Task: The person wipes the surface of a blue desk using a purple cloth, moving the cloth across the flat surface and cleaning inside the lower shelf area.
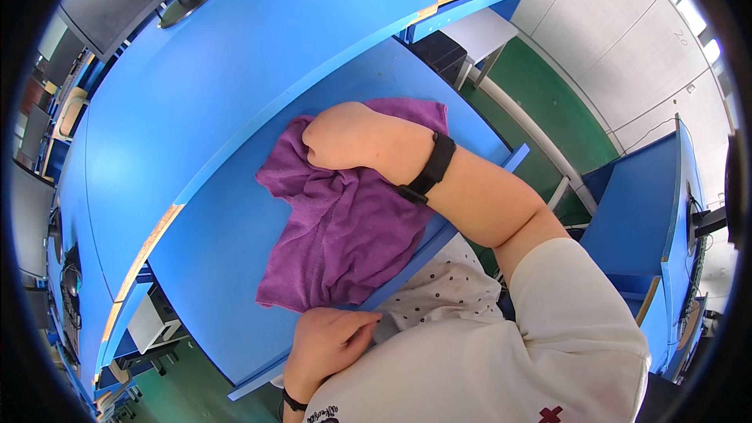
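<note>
A purple cloth, towel-like and creased, lies spread on the blue pull-out shelf. My right hand presses onto its far part, fingers curled down and closed on the fabric; the fingertips are hidden. Folds run from this hand toward the near side. Close to the shelf's front edge, below the cloth's near corner, rests my left hand. Its fingers point right, lightly bent, with the thumb apart from them, and no held object shows. A black band circles my right forearm.
The blue desktop overhangs the shelf on the far left side, carrying a monitor stand. A black computer case stands beyond the shelf's far end. At right is another blue desk, and pale cabinets line the wall.
</note>
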A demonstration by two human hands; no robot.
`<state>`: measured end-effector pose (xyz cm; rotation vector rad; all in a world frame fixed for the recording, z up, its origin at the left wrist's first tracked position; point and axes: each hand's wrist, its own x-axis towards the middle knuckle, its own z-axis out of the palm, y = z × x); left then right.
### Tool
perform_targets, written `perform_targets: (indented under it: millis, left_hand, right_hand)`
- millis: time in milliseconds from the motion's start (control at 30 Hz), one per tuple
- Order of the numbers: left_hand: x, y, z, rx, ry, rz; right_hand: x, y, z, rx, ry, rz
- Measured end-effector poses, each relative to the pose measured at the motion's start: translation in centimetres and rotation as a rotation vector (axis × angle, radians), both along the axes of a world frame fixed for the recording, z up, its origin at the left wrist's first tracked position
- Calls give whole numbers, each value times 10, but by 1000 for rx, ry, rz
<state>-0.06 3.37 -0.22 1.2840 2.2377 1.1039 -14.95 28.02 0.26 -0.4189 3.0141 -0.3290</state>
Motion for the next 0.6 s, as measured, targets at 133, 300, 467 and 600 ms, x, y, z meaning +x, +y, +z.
perform_targets:
  millis: [133, 300, 467, 600]
  left_hand:
    - [0, 0, -1, -17, 25, -6]
    - [0, 0, 0, -23, 23, -2]
    - [0, 1, 0, -11, 35, 5]
    - [-1, 1, 0, -17, 39, 7]
  right_hand:
    - [0, -2, 4, 34, -48, -3]
    - [1, -2, 7, 58, -75, -17]
    - [-1, -1, 5, 59, -87, 5]
    - [-1, -2, 7, 60, -84, -1]
